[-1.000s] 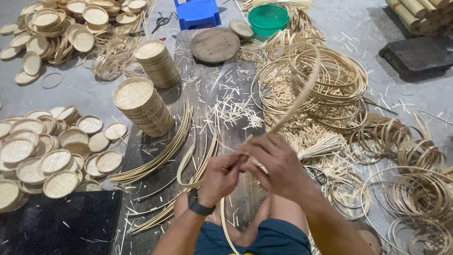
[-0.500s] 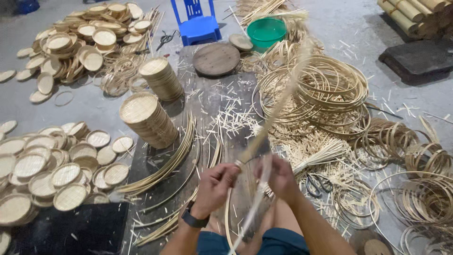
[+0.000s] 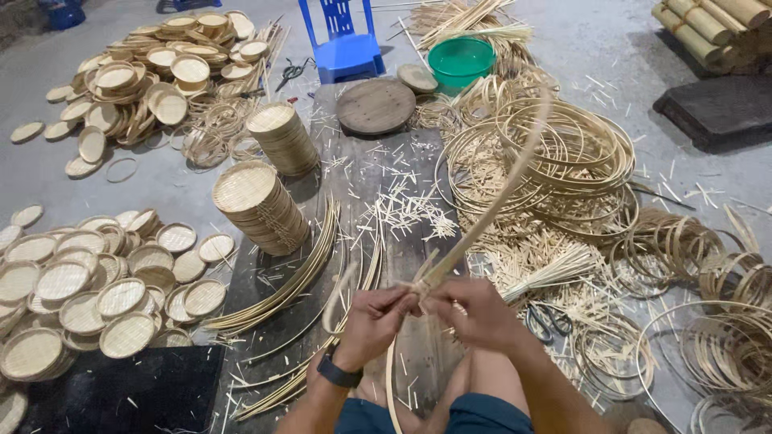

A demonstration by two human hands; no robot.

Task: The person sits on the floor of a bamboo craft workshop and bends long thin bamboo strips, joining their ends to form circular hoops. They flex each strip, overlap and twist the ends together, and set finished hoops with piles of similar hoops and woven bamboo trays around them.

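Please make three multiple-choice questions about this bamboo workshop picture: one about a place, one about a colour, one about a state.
1. Where is the blue chair?
A. at the far end of the dark board
B. beside the person's knees
C. on the black mat

2. What colour is the basin?
A. red
B. green
C. white

3. How is the bamboo strip?
A. flat on the floor
B. tied in a bundle
C. held by both hands, arching up

Answers: 1 A, it stands beyond the board. 2 B, it is plainly green. 3 C, left hand and right hand grip its end.
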